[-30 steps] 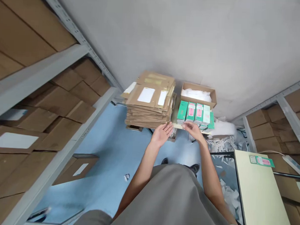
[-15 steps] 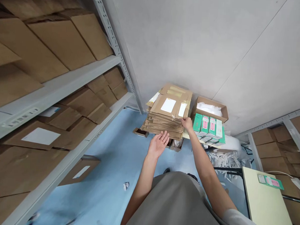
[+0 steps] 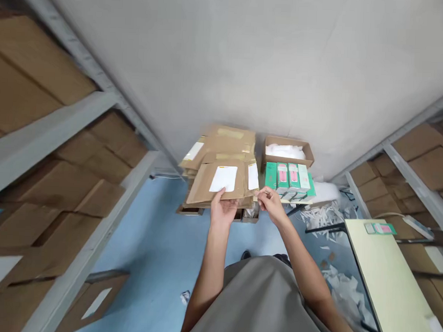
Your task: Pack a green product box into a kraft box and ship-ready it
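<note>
Both my hands hold a flattened brown cardboard box [image 3: 206,182] with a white label, lifted off the top of a stack of flat cartons [image 3: 222,146] against the wall. My left hand [image 3: 222,211] grips its near edge with the thumb on the label. My right hand [image 3: 270,205] pinches its right corner flap. Just to the right of the stack stand green and pink product boxes [image 3: 287,176] in a row.
An open carton with white filling [image 3: 288,148] sits behind the green boxes. Metal shelving [image 3: 72,125] loaded with brown cartons lines the left, and more shelving [image 3: 408,169] the right. A pale green table [image 3: 385,285] stands at right, with white paper scraps [image 3: 325,214] on the blue floor.
My right hand went from the green boxes to the stack's top carton. My left hand closed on that carton, and both have pulled it up and toward me.
</note>
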Available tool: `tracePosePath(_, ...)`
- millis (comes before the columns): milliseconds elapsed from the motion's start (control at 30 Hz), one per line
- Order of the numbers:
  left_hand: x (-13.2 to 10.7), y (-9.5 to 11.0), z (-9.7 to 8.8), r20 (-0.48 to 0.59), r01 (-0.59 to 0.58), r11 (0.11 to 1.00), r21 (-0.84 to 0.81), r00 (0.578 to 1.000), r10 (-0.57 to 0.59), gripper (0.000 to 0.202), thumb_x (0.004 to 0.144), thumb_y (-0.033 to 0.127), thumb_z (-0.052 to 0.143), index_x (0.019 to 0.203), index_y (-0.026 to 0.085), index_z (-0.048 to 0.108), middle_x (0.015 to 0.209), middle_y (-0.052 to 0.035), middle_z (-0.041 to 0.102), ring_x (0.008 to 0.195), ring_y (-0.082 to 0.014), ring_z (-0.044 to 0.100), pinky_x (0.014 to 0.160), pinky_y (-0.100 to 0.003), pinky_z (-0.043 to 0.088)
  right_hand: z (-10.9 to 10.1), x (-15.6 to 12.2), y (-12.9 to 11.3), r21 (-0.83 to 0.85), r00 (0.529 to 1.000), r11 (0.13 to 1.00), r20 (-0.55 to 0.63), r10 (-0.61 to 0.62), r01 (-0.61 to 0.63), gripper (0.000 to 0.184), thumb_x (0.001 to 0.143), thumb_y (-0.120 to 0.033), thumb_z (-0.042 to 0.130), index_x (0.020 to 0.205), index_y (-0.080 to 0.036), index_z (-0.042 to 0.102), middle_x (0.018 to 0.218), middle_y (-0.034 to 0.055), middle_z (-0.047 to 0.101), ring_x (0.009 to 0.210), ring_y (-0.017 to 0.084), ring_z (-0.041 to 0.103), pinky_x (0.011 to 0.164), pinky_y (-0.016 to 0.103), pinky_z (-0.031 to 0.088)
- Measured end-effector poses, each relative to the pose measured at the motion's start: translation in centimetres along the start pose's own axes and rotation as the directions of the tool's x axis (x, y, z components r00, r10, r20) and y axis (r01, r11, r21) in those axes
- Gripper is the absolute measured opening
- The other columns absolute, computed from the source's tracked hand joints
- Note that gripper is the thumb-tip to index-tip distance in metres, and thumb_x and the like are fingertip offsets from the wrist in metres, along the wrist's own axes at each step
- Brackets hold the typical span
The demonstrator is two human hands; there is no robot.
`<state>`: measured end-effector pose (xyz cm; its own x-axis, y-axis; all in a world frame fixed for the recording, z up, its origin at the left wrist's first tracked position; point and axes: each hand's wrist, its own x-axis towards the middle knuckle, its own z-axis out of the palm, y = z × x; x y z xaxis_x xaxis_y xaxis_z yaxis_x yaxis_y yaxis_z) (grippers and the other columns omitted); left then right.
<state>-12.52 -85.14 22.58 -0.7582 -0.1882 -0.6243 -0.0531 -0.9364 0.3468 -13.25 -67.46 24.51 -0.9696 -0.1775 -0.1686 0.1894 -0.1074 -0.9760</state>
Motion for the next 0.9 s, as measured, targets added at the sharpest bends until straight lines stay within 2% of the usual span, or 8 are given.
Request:
tracePosePath(100,-0.6,-3.5,2.4,0.138,-0.01,0.998,0.06,0.99,0.001,0.028,0.094,0.016,0.075,0.121,0.025,0.078,0.113,-0.0049,0.086,0.114,-0.0228,0.081,0.092,-0.03,0.065,-4.0,-3.3,-1.4,-0.018,0.996,1.0,-0.091,-0.018,0.017,0.062,0.075,-0.078,0.09,0.077,-0.027,0.055,0.056,-0.0083,0.056,0.042,0.009,0.043,0.043,0.023,0.03)
tracePosePath(200,-1.9,-8.0,5.3,0.275,0.072,0.985,0.154,0.955,-0.113,0.032,0.094,0.017,0.076,0.125,0.022,0.078,0.115,-0.0069,0.087,0.115,-0.0246,0.082,0.092,-0.032,0.066,-9.3,-6.8,-2.2,-0.058,0.973,0.998,-0.23,-0.025,0.012,0.064,0.078,-0.083,0.087,0.075,-0.026,0.057,0.06,-0.0052,0.06,0.046,0.01,0.048,0.044,0.024,0.033)
tracePosePath(400,-4.4,-20.1,9.8,0.44,0.207,0.841,0.499,0.776,-0.452,0.04,0.092,0.021,0.081,0.131,0.026,0.076,0.125,-0.0068,0.086,0.124,-0.0271,0.08,0.094,-0.036,0.067,-21.0,-15.5,-0.9,-0.074,0.857,0.996,-0.516,0.01,-0.056,0.066,0.08,-0.088,0.082,0.077,-0.025,0.064,0.064,-0.0011,0.065,0.054,0.014,0.057,0.05,0.027,0.042)
tracePosePath(533,-5.4,-30.5,11.8,0.407,0.206,0.668,0.715,0.655,-0.637,0.046,0.084,0.019,0.086,0.128,0.026,0.077,0.121,-0.0056,0.086,0.12,-0.0264,0.08,0.097,-0.038,0.066,-30.2,-21.9,0.3,-0.071,0.651,0.997,-0.758,-0.038,-0.024,0.061,0.085,-0.084,0.081,0.086,-0.024,0.07,0.069,0.0004,0.069,0.056,0.015,0.059,0.053,0.029,0.046)
tracePosePath(667,-6.4,-41.9,14.1,0.354,0.133,0.504,0.854,0.561,-0.748,0.048,0.074,0.022,0.09,0.121,0.023,0.079,0.113,-0.0052,0.087,0.11,-0.0261,0.081,0.094,-0.038,0.065,-41.2,-28.2,1.6,-0.127,0.33,0.992,-0.937,-0.113,-0.023,0.058,0.088,-0.08,0.08,0.097,-0.023,0.075,0.08,0.0049,0.075,0.068,0.02,0.067,0.056,0.03,0.051)
tracePosePath(767,-7.1,-50.8,16.1,0.301,0.029,0.363,0.931,0.501,-0.812,0.047,0.064,0.023,0.092,0.109,0.021,0.081,0.109,-0.0062,0.087,0.11,-0.0295,0.08,0.094,-0.039,0.065,-50.0,-32.8,2.9,-0.182,0.112,0.978,-0.979,-0.171,-0.097,0.057,0.09,-0.076,0.078,0.108,-0.022,0.077,0.105,0.0113,0.081,0.088,0.024,0.072,0.067,0.033,0.058)
tracePosePath(833,-7.6,-56.6,17.3,0.259,-0.051,0.265,0.963,0.448,-0.856,0.044,0.058,0.022,0.092,0.1,0.019,0.081,0.105,-0.0075,0.087,0.114,-0.0328,0.079,0.097,-0.041,0.064,-55.4,-35.8,3.9,-0.179,0.021,0.969,-0.984,-0.178,-0.169,0.059,0.09,-0.075,0.078,0.118,-0.022,0.078,0.127,0.0158,0.081,0.098,0.026,0.073,0.074,0.037,0.062)
tracePosePath(900,-8.1,-62.1,18.2,0.209,-0.129,0.171,0.977,0.389,-0.897,0.037,0.054,0.022,0.09,0.09,0.019,0.08,0.101,-0.0085,0.086,0.118,-0.0348,0.077,0.1,-0.041,0.062,-60.0,-38.8,5.1,-0.144,-0.029,0.963,-0.988,-0.155,-0.226,0.068,0.085,-0.073,0.082,0.129,-0.022,0.077,0.147,0.0192,0.075,0.099,0.027,0.073,0.08,0.041,0.063)
